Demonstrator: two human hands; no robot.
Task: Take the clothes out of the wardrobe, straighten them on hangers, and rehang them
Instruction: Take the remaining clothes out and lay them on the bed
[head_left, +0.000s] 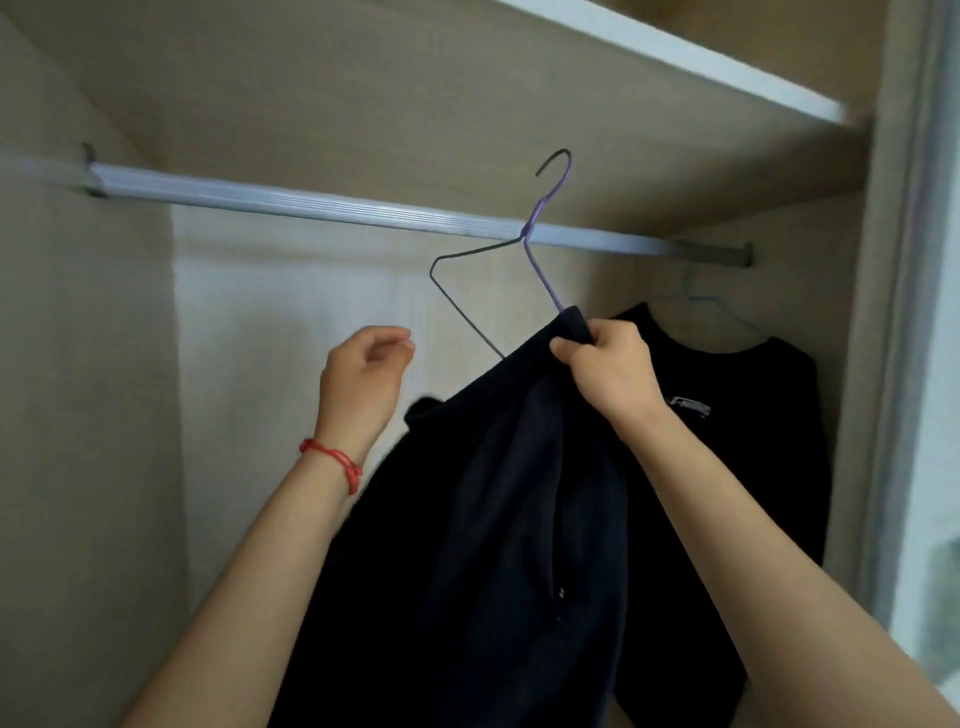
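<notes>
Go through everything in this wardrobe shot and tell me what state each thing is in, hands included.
Wire hanger: tilted, off the rail, hook in the air.
Dark garment: draped on the wire hanger, bunched, slipping to one side.
Right hand: grips the dark garment's top at the hanger.
Left hand: free, fingers loosely curled, holds nothing.
Black T-shirt: hung on a pale hanger at the right.
Rail: bare along the visible span.

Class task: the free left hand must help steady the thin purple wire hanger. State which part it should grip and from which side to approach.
Probably the bare left shoulder wire of the thin purple wire hanger, approached from the left: the hanger tilts, this side sticks clear of the dark garment, and the left hand hovers beside it. The right hand pinches the garment over the other end.
</notes>
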